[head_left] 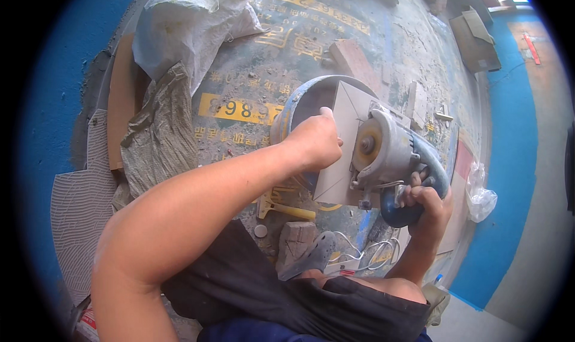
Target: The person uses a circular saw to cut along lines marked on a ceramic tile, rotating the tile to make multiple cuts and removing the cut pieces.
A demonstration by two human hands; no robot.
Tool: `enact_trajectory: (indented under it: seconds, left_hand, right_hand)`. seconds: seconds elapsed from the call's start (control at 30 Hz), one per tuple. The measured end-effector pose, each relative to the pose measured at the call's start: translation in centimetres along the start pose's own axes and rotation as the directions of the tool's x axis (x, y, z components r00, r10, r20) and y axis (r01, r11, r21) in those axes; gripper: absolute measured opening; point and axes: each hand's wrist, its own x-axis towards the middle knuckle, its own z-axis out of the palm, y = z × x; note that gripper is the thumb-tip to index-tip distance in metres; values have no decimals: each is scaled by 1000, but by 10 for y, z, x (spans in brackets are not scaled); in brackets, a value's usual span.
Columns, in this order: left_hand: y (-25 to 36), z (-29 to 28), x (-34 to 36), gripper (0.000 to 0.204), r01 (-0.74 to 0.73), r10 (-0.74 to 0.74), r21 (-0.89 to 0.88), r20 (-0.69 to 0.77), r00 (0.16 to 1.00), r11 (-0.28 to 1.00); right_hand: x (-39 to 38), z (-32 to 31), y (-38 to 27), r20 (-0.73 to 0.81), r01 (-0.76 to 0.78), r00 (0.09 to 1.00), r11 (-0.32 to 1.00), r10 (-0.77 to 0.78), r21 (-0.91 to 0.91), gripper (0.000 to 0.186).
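My left hand (314, 139) is closed on the left edge of a beige square tile (329, 180) with dark pencil lines, which rests across a round dusty basin (281, 126). My right hand (428, 201) grips the rear handle of a grey electric cutting saw (407, 150), whose round disc (368, 144) sits over the right part of the tile. A white cable (359, 255) lies coiled below the saw. A yellow-handled tool (296, 212) and a worn block (294, 240) lie near my bare foot and sandal (311, 258).
A dusty printed floor covering (239, 132) surrounds me, with white sacking (173, 30), a khaki cloth (156, 132) and ridged mortar-backed pieces (78, 222) at left. A pinkish board (353, 63), a clear bag (479, 192) and a cardboard box (473, 42) lie beyond.
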Motion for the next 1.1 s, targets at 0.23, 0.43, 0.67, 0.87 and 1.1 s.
enact_trajectory:
  seconds: [0.23, 0.43, 0.67, 0.87, 1.1]
  left_hand:
    - [-2, 1, 1, 42, 2, -2, 8, -7, 1000, 1000]
    - [1, -2, 0, 41, 15, -15, -11, 16, 1000, 1000]
    - [0, -2, -1, 41, 22, -22, -7, 16, 1000, 1000]
    - [-1, -1, 0, 41, -4, 4, 3, 8, 1000, 1000]
    - [-4, 1, 0, 39, -11, 11, -4, -7, 1000, 1000]
  right_hand:
    - [-2, 0, 3, -2, 2, 1000, 1000, -2, -22, 31]
    - [-5, -2, 4, 2, -1, 1000, 1000, 1, -13, 30]
    - [-7, 1, 2, -20, -20, 1000, 1000, 20, -20, 29]
    - [-9, 2, 0, -42, -21, 999, 1000, 21, -3, 35]
    - [-9, -3, 3, -35, -32, 999, 999, 33, 16, 31]
